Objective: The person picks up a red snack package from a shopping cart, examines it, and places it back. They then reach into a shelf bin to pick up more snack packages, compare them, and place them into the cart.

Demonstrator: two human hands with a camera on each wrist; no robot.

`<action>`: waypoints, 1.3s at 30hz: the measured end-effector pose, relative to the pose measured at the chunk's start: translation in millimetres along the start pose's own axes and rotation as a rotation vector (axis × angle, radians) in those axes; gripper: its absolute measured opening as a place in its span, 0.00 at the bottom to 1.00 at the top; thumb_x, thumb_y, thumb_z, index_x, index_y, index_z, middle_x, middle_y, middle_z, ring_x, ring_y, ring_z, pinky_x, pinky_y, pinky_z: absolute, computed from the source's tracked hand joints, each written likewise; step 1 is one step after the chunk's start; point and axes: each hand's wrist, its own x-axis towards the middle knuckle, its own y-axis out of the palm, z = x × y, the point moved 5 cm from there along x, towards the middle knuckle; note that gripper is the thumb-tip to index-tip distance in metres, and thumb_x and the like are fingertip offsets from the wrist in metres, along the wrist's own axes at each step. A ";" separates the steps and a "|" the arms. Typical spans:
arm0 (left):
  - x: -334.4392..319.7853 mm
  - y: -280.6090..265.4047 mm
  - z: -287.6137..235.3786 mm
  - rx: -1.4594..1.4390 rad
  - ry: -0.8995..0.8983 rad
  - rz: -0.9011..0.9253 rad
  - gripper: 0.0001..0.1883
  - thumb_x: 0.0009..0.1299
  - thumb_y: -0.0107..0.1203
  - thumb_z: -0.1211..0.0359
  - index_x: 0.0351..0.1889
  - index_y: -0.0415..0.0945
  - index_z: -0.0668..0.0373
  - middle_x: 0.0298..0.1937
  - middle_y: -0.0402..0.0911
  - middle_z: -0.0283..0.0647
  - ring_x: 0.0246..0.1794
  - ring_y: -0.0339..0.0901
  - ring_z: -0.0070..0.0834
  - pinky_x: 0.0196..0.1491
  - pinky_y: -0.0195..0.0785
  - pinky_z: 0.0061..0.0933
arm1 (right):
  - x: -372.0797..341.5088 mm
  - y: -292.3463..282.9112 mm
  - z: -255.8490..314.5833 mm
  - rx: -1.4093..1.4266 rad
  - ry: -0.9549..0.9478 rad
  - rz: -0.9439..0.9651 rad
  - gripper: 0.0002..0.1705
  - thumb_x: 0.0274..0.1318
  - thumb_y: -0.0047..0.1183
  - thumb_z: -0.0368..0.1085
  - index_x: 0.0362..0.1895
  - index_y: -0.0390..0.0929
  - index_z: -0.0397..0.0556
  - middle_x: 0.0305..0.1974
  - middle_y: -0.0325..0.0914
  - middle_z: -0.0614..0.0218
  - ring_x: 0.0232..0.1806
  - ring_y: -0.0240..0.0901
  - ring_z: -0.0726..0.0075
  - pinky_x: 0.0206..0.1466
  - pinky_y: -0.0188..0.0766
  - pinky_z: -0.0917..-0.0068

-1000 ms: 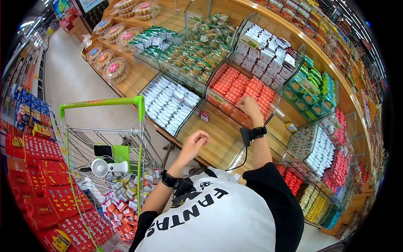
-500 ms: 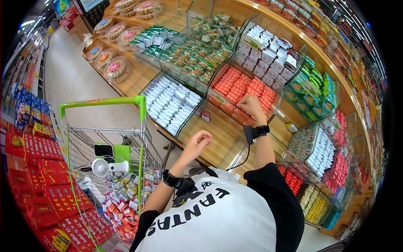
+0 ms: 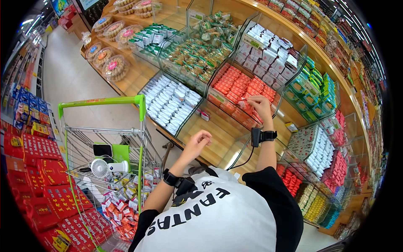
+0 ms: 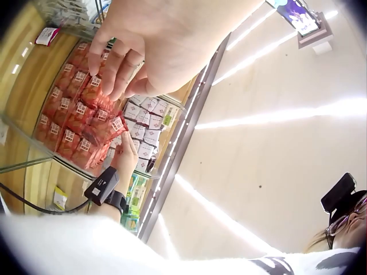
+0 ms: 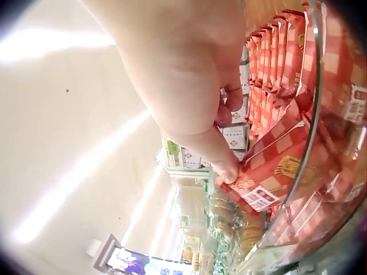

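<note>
My right hand (image 3: 261, 106) is over the near right part of a clear bin (image 3: 222, 105) filled with rows of red checked snack packets (image 3: 231, 80). In the right wrist view, thumb and fingers pinch the end of one red checked packet (image 5: 281, 166), which is tilted at the bin's glassy rim. A white label shows on that packet. My left hand (image 3: 198, 143) hangs in the air in front of the wooden shelf, its fingers loosely curled and holding nothing. In the left wrist view, this hand (image 4: 155, 51) overlaps part of the red packets.
A green-handled shopping cart (image 3: 100, 102) stands at left, with loose packets, a small white fan (image 3: 100, 168) and a phone. Bins of white packets (image 3: 170, 103), green-and-brown packets (image 3: 195, 59) and boxed white packets (image 3: 266, 59) surround the red ones. Round cookie tubs (image 3: 115, 69) sit further left.
My right hand has moved slightly right and back within the red bin, and a packet now shows lifted at its fingertips. The left hand has stayed nearly still.
</note>
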 end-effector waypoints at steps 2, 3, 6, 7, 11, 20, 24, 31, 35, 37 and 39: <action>0.6 -0.5 1.1 0.006 0.003 0.004 0.06 0.63 0.42 0.74 0.37 0.67 0.63 0.30 0.72 0.36 0.32 0.71 0.21 0.37 0.63 0.19 | -0.6 -6.9 2.9 0.052 -0.013 -0.061 0.05 0.40 0.56 0.30 0.26 0.79 0.42 0.30 0.77 0.63 0.36 0.71 0.70 0.39 0.65 0.76; 1.0 -0.8 1.8 0.005 -0.002 0.004 0.06 0.63 0.42 0.73 0.37 0.67 0.63 0.30 0.72 0.36 0.32 0.71 0.21 0.37 0.63 0.19 | -1.0 -12.9 7.0 0.147 0.013 -0.123 0.05 0.40 0.55 0.29 0.26 0.79 0.41 0.30 0.77 0.63 0.36 0.70 0.70 0.40 0.65 0.77; 1.5 0.7 -2.3 0.015 -0.008 0.012 0.07 0.63 0.43 0.73 0.38 0.67 0.63 0.31 0.72 0.36 0.33 0.71 0.21 0.38 0.64 0.19 | -2.7 -22.5 21.4 0.340 0.104 -0.229 0.05 0.41 0.54 0.27 0.26 0.78 0.39 0.31 0.76 0.62 0.37 0.69 0.71 0.40 0.64 0.78; 1.9 1.7 -4.0 0.025 -0.009 0.020 0.07 0.64 0.43 0.73 0.38 0.67 0.64 0.32 0.72 0.37 0.34 0.71 0.22 0.39 0.64 0.20 | -2.9 -23.7 30.7 0.309 0.059 -0.220 0.05 0.40 0.55 0.27 0.26 0.78 0.39 0.31 0.76 0.63 0.37 0.69 0.71 0.40 0.64 0.78; 4.4 4.5 -6.5 0.068 0.006 0.037 0.11 0.63 0.45 0.73 0.43 0.65 0.63 0.38 0.71 0.36 0.39 0.69 0.21 0.39 0.64 0.20 | -7.0 -14.8 81.9 0.257 -0.126 -0.085 0.05 0.38 0.55 0.27 0.26 0.79 0.40 0.30 0.77 0.64 0.36 0.69 0.72 0.39 0.64 0.78; 0.5 2.2 -39.1 0.174 0.254 -0.097 0.43 0.53 0.60 0.68 0.63 0.43 0.55 0.61 0.51 0.42 0.61 0.52 0.31 0.54 0.56 0.29 | -31.0 55.3 151.6 0.462 -0.285 0.284 0.04 0.36 0.56 0.26 0.24 0.79 0.43 0.27 0.77 0.65 0.32 0.68 0.73 0.36 0.62 0.77; -6.1 1.8 -37.9 -0.023 0.221 -0.021 0.43 0.53 0.60 0.69 0.62 0.43 0.59 0.59 0.54 0.41 0.59 0.55 0.30 0.57 0.53 0.31 | -36.3 74.4 163.5 0.478 -0.330 0.407 0.04 0.36 0.56 0.27 0.23 0.79 0.43 0.28 0.77 0.65 0.32 0.68 0.73 0.36 0.63 0.77; -14.7 -9.9 -46.6 -0.162 0.188 -0.142 0.29 0.57 0.56 0.73 0.55 0.55 0.65 0.49 0.68 0.39 0.48 0.67 0.24 0.52 0.59 0.25 | -39.3 87.4 169.5 0.467 -0.312 0.343 0.15 0.42 0.52 0.30 0.39 0.75 0.46 0.40 0.73 0.65 0.41 0.66 0.72 0.46 0.62 0.76; -21.5 -26.5 -62.4 -0.188 0.263 -0.241 0.26 0.58 0.53 0.75 0.54 0.56 0.66 0.49 0.67 0.40 0.49 0.67 0.25 0.52 0.60 0.26 | -41.7 93.5 176.3 0.635 -0.161 0.421 0.23 0.44 0.51 0.31 0.49 0.67 0.47 0.46 0.69 0.67 0.46 0.63 0.72 0.50 0.59 0.76; -27.3 -34.4 -72.2 -0.166 0.290 -0.300 0.25 0.58 0.52 0.76 0.54 0.57 0.66 0.49 0.68 0.41 0.49 0.67 0.26 0.52 0.59 0.26 | -46.7 99.8 178.1 0.572 -0.191 0.495 0.27 0.44 0.53 0.32 0.52 0.64 0.46 0.47 0.68 0.68 0.45 0.65 0.73 0.49 0.61 0.76; -32.2 -38.0 -82.8 -0.171 0.309 -0.305 0.25 0.58 0.52 0.76 0.54 0.57 0.66 0.49 0.68 0.41 0.49 0.67 0.26 0.52 0.60 0.26 | -51.6 108.9 179.7 0.564 -0.180 0.537 0.27 0.43 0.54 0.33 0.51 0.64 0.46 0.47 0.68 0.67 0.44 0.66 0.73 0.48 0.62 0.76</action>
